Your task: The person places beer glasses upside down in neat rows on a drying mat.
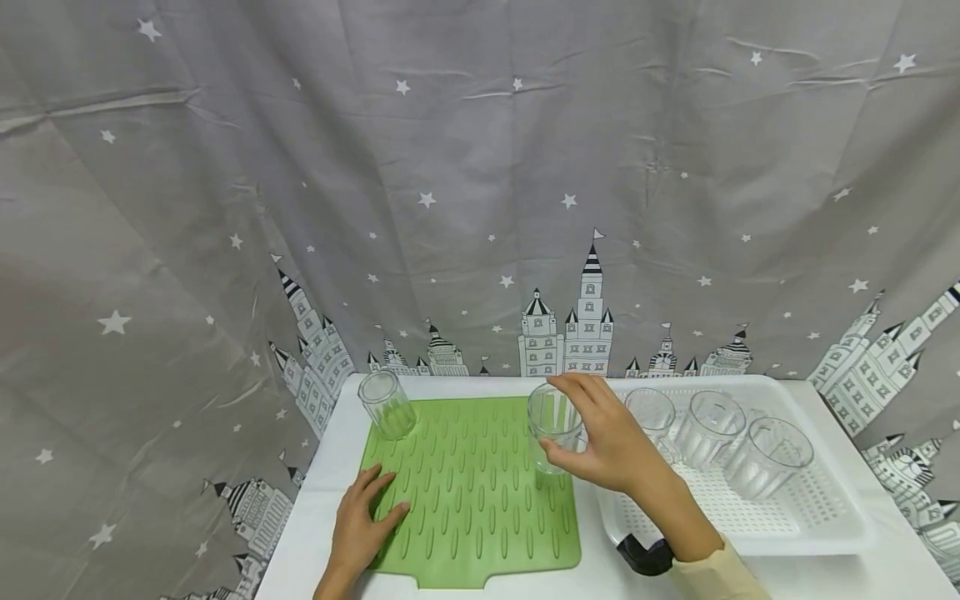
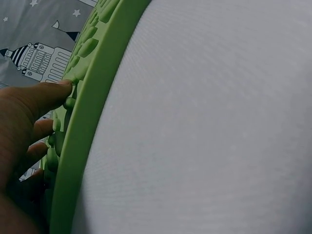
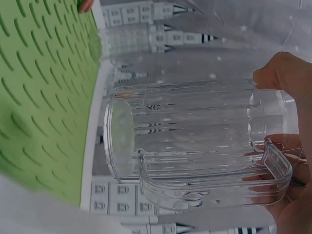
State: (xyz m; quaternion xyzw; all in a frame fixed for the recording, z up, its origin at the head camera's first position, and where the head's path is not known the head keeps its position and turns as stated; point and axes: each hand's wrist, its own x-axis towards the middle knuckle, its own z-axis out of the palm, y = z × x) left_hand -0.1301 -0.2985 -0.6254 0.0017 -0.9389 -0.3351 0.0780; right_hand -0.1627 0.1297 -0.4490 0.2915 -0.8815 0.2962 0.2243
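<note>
My right hand (image 1: 603, 429) grips a clear ribbed mug (image 1: 553, 433) near its upper end, thumb on one side and fingers on the other. A side handle (image 3: 214, 192) on the mug shows in the right wrist view. It is over the right part of a green drying mat (image 1: 465, 500) with raised oval ridges. My left hand (image 1: 362, 521) rests on the mat's left edge, fingers relaxed and touching the ridges. At the mat's back left corner stands another clear glass (image 1: 388, 406).
A white perforated basket (image 1: 825, 500) sits right of the mat with three clear glasses inside, the rightmost one (image 1: 768, 458) leaning. White cloth covers the table. Behind it hangs a grey curtain (image 1: 465, 167) printed with stars and castles.
</note>
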